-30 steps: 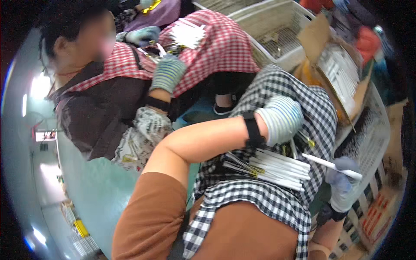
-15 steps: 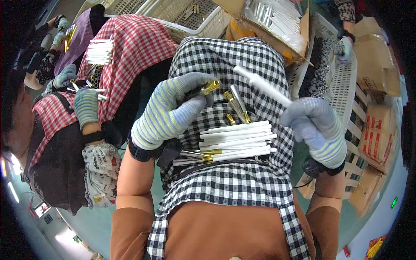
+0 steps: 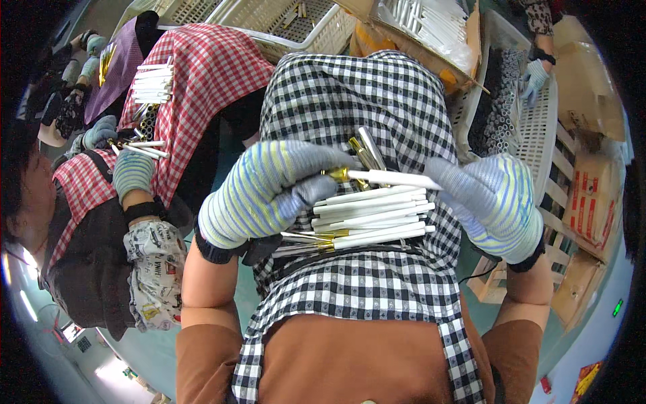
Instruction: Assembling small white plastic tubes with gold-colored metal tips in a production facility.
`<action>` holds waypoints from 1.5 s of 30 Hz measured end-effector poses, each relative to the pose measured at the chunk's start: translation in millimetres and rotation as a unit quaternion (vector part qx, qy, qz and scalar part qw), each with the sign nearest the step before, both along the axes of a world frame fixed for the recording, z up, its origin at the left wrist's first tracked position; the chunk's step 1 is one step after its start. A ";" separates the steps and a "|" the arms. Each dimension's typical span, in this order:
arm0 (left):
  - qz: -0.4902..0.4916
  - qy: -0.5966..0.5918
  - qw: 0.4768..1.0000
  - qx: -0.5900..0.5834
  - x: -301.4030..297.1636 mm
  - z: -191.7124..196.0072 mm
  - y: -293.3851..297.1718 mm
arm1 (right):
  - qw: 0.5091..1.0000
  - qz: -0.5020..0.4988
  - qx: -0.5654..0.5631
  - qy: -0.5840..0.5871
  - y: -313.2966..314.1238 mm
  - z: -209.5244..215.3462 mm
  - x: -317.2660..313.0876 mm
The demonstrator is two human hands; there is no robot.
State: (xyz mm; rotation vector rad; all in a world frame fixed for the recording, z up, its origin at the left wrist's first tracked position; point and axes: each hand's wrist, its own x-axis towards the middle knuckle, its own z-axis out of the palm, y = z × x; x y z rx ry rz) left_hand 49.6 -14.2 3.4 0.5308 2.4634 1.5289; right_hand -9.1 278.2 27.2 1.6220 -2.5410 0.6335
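Observation:
My left hand [image 3: 269, 192] and my right hand [image 3: 494, 202], both in striped knit gloves, hold one white tube [image 3: 393, 178] between them over my lap. The left fingers pinch its gold metal tip [image 3: 336, 175]; the right fingers grip the other end. Below it a stack of several white tubes with gold tips [image 3: 370, 219] lies on my black-and-white checked apron [image 3: 363, 101]. A few loose gold and silver parts [image 3: 363, 151] rest just beyond the stack.
A co-worker sits at my left in a red checked apron [image 3: 195, 81] with white tubes [image 3: 151, 84] on it, gloved hand [image 3: 132, 174] near them. White plastic baskets [image 3: 296, 27], a carton of white tubes [image 3: 431, 20], a crate of dark tubes [image 3: 501, 101] and cardboard boxes [image 3: 595, 195] stand ahead and to the right.
My view swung from the co-worker down onto my lap. My hands came together, the left taking the gold tip of the tube that the right held up.

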 end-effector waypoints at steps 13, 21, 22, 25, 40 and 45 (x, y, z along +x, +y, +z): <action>-0.081 -0.024 0.984 -0.155 62.3 -11.4 26.1 | 0.938 0.020 -0.072 -0.338 8.1 -33.6 56.1; -0.053 0.015 0.968 -0.246 101.1 -8.1 10.3 | 0.967 0.105 -0.009 -0.231 -0.1 -49.0 60.2; -0.067 0.082 0.957 -0.269 103.1 -7.7 8.8 | 0.977 0.118 0.005 -0.177 1.1 -49.4 58.4; -0.089 0.155 0.937 -0.299 105.8 -8.3 6.5 | 0.987 0.124 0.045 -0.089 5.8 -47.8 53.8; -0.106 0.078 0.920 -0.369 83.4 -32.9 16.6 | 0.989 0.081 0.124 -0.021 1.4 -66.0 63.1; -0.094 0.051 0.932 -0.346 89.0 -34.6 17.4 | 0.989 0.039 0.140 -0.015 9.6 -66.7 74.0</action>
